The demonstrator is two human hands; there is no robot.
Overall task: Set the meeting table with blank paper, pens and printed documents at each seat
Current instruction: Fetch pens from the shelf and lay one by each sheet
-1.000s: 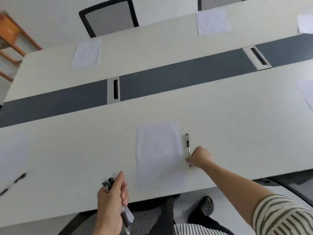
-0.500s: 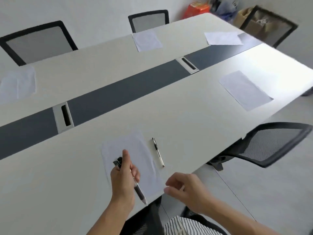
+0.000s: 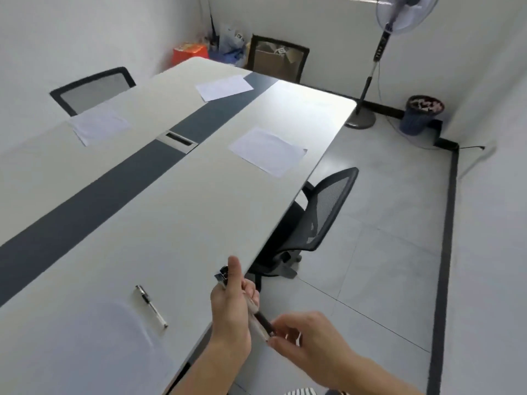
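Observation:
My left hand (image 3: pixel 232 312) grips a bundle of pens (image 3: pixel 258 319) just past the table's near edge. My right hand (image 3: pixel 308 342) pinches the lower end of one pen in that bundle. A single pen (image 3: pixel 151 306) lies on the white meeting table (image 3: pixel 176 223), beside a blank sheet (image 3: pixel 94 343) at the near seat. Another blank sheet (image 3: pixel 268 152) lies at the seat further right along my side. Two more sheets lie on the far side, one (image 3: pixel 98 124) at the left and one (image 3: pixel 224 87) near the table's end.
A black mesh chair (image 3: pixel 319 218) is tucked at the table edge right of my hands. Another chair (image 3: pixel 94 88) stands on the far side, and one (image 3: pixel 278 59) at the table's end. A standing fan (image 3: pixel 368 69) and a bin (image 3: pixel 422 114) occupy the far right corner.
My view has swung right along the table. My right hand left the laid pen and came to the bundle held by my left hand, which moved right past the table edge.

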